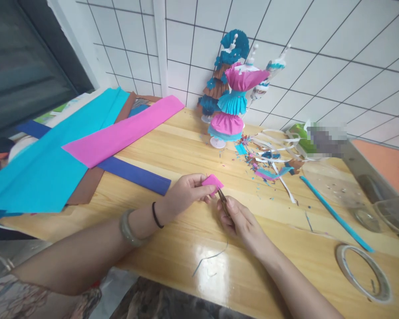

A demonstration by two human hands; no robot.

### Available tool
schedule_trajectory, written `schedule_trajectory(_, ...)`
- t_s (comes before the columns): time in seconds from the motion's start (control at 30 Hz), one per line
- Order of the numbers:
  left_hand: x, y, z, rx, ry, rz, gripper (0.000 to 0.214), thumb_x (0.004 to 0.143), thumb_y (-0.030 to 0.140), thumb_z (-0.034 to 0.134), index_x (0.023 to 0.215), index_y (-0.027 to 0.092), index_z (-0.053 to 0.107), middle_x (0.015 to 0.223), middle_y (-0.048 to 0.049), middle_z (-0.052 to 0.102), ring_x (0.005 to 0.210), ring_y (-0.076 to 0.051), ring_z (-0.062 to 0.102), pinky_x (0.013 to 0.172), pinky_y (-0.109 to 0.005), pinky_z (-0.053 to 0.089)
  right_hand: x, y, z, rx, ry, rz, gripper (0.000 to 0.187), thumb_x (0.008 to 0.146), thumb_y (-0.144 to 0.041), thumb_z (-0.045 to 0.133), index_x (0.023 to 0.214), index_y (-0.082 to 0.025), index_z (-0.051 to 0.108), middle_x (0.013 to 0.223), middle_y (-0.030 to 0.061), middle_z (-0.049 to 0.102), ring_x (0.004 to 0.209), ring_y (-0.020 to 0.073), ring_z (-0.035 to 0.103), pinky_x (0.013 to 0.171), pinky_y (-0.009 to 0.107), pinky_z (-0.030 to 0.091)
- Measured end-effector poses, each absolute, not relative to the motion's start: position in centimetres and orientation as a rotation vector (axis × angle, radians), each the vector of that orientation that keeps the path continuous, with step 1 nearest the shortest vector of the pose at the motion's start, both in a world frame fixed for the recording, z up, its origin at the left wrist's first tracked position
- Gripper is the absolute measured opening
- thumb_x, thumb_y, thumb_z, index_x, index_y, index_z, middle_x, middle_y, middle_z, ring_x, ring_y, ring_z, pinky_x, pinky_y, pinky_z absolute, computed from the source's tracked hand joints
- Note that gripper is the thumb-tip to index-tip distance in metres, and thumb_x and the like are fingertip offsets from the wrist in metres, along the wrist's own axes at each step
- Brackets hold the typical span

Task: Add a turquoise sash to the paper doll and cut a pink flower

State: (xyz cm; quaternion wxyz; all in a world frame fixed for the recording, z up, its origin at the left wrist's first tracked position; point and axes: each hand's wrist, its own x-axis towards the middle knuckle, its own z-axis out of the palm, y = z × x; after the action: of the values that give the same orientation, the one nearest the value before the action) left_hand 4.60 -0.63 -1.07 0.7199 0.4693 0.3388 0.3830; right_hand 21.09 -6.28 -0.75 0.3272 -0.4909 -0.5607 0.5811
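Observation:
Between the fingers and thumb of my left hand (188, 192) is a small folded piece of pink paper (213, 180). My right hand (241, 219) is closed around small thread snips (223, 201), whose tips touch the lower edge of the paper. A dark thread (208, 258) lies on the wooden table just below my right hand. Part of the snips' grip is hidden in my palm.
Turquoise sheets (69, 146), a pink strip (126, 130) and a blue strip (136, 175) lie left. Ruffled paper dresses on stands (228, 102) rise at the back. Paper scraps (269, 170), a turquoise strip (335, 212) and a tape roll (344, 261) lie right.

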Motion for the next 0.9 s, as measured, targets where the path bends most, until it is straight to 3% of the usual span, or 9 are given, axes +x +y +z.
schedule_trajectory(0.37, 5.08, -1.10, -1.11, 1.128, 0.766, 0.855, 0.014, 0.071, 0.025, 0.066, 0.073, 0.012, 0.062, 0.067, 0.0003, 0.061, 0.061, -0.008, 0.053, 0.061, -0.020, 0.043, 20.72, -6.26, -1.15, -1.269, -1.390, 1.538, 0.039, 0.090, -0.054, 0.032, 0.079, -0.019, 0.043, 0.052, -0.0076, 0.031, 0.042, 0.0075, 0.026, 0.039, 0.022, 0.020)
schedule_trajectory(0.9, 5.02, -1.20, -1.16, 1.144, 0.792, 0.812, 0.016, 0.071, 0.026, 0.065, 0.074, 0.011, 0.062, 0.068, -0.0017, 0.062, 0.063, -0.010, 0.055, 0.064, -0.022, 0.043, 20.57, -6.18, -0.84, -1.316, -1.270, 1.597, 0.043, 0.086, -0.060, 0.035, 0.075, -0.019, 0.043, 0.048, -0.0095, 0.025, 0.038, 0.0062, 0.020, 0.037, 0.020, 0.015)
